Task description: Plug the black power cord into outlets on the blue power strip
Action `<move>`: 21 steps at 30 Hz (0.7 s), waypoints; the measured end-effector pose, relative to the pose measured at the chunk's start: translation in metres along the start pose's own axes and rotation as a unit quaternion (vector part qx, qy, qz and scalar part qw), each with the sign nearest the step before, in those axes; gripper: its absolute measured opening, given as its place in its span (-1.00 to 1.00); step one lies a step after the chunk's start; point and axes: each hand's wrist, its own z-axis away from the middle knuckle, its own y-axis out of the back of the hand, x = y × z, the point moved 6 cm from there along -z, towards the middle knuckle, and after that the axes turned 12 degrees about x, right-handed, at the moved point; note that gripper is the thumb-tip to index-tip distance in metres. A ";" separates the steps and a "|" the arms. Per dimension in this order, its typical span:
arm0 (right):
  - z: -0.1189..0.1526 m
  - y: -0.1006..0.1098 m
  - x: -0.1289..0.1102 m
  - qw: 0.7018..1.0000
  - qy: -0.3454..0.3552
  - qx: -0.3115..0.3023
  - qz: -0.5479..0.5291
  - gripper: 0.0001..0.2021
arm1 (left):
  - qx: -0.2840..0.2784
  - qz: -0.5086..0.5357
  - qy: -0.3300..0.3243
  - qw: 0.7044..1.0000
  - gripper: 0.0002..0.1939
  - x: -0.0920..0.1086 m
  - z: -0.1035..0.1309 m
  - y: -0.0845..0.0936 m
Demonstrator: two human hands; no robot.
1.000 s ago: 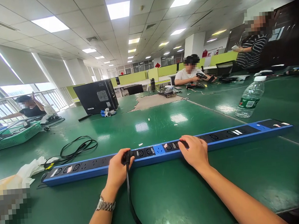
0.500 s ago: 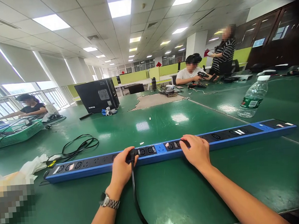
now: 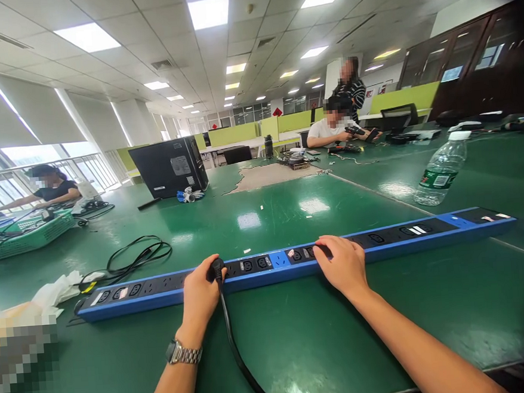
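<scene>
A long blue and black power strip [image 3: 259,279] lies across the table in front of me, its sockets facing up. My left hand [image 3: 199,292], with a metal watch on the wrist, is closed around a black plug [image 3: 218,268] at the strip's sockets, left of the middle. Whether the plug's pins sit in a socket is hidden. From the plug a thick black cord [image 3: 237,354] runs down toward me. Right of the strip's middle, my right hand [image 3: 345,265] grips it, fingers curled over the top.
A coiled black cable [image 3: 147,252] lies behind the strip's left end, near a white plastic bag [image 3: 66,288]. A water bottle [image 3: 442,172] stands behind its right part. Farther off are a black computer case [image 3: 168,167], a green basket [image 3: 44,232] and several people.
My left hand has slid left along the strip with the plug, and the cord followed. My right hand stays in place. In the background, the standing person has moved left.
</scene>
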 end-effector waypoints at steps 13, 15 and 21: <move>-0.001 0.000 -0.002 1.000 -0.020 -0.015 0.010 -0.77 | -0.055 0.042 -0.037 0.997 -0.65 0.026 0.010 -0.026; -0.001 0.000 -0.003 1.000 -0.020 -0.019 0.012 -0.76 | -0.051 0.031 -0.030 0.998 -0.65 0.028 0.010 -0.029; -0.001 0.000 -0.003 0.999 -0.021 -0.026 0.013 -0.76 | -0.046 0.025 0.005 0.999 -0.68 0.027 0.007 -0.028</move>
